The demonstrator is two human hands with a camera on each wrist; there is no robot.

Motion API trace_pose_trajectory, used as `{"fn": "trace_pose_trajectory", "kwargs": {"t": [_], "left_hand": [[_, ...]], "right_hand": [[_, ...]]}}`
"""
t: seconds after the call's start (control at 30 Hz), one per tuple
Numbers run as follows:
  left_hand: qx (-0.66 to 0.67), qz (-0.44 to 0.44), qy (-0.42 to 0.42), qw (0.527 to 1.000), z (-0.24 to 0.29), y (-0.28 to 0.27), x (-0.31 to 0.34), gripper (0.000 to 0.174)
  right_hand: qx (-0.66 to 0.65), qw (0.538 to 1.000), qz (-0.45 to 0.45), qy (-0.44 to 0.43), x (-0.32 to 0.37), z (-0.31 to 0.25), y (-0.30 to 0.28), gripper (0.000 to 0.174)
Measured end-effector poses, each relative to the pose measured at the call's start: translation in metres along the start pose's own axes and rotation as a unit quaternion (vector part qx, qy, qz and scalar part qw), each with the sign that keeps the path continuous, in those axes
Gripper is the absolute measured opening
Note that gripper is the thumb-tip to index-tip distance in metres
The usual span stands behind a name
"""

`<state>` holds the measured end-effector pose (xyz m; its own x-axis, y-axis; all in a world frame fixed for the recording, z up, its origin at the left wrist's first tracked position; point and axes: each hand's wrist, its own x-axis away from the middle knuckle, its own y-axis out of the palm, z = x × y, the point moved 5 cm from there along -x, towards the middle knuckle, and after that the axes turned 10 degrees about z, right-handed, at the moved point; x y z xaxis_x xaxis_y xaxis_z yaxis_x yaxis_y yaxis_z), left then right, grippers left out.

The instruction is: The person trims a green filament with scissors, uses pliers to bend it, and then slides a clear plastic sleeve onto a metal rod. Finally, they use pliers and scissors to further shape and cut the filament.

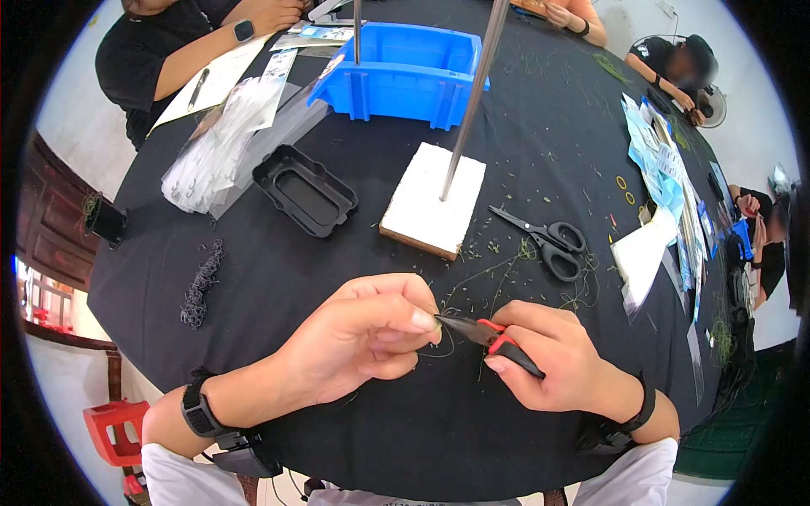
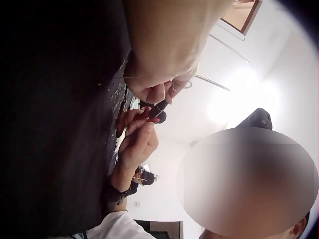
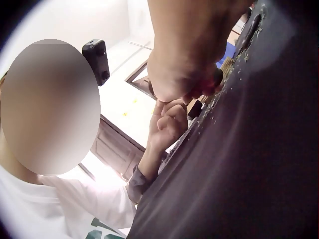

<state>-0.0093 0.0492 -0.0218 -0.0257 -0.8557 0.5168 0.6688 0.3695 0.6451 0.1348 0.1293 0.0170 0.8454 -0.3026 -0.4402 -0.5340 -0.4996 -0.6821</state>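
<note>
My right hand grips pliers with red and black handles, their dark pointed nose aimed left. The nose tip meets the fingertips of my left hand, where thumb and forefinger pinch a thin green line. Whatever else sits between those fingertips is too small to make out. In the left wrist view the pliers reach up to the pinching fingers, and a fine loop shows beside them. Seen from the right wrist, my right hand hides most of the pliers, with my left hand beyond.
Ahead stands a white foam block holding an upright metal rod. Scissors lie to its right, amid green scraps. A black tray, a blue bin and a dark heap of small hooks are also on the table.
</note>
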Motion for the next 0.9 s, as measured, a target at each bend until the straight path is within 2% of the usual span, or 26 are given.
{"fn": "trace_pose_trajectory", "kwargs": {"t": [0.23, 0.33, 0.53, 0.6, 0.73, 0.9], "left_hand": [[0.023, 0.001, -0.01, 1.0, 0.001, 0.001, 0.001, 0.014], [0.003, -0.004, 0.012, 1.0, 0.002, 0.0, 0.0, 0.015], [-0.083, 0.097, 0.202, 0.971, 0.015, -0.006, 0.004, 0.009], [-0.106, 0.105, 0.227, 0.962, 0.016, -0.005, 0.006, 0.008], [-0.139, 0.117, 0.263, 0.948, 0.018, -0.002, 0.007, 0.007], [-0.131, 0.096, 0.254, 0.954, 0.016, -0.001, 0.007, 0.006]], "right_hand": [[0.02, 0.999, 0.004, -0.025, -0.006, -0.004, -0.004, 0.023], [0.041, 0.999, -0.013, -0.021, -0.005, -0.002, -0.003, 0.024], [0.04, 0.998, 0.05, 0.023, -0.004, 0.004, -0.004, 0.022], [0.042, 0.995, 0.083, 0.04, -0.002, 0.006, -0.006, 0.021], [0.073, 0.994, 0.081, 0.001, -0.003, 0.0, -0.007, 0.023], [0.093, 0.992, 0.087, -0.007, -0.003, -0.002, -0.006, 0.025]]}}
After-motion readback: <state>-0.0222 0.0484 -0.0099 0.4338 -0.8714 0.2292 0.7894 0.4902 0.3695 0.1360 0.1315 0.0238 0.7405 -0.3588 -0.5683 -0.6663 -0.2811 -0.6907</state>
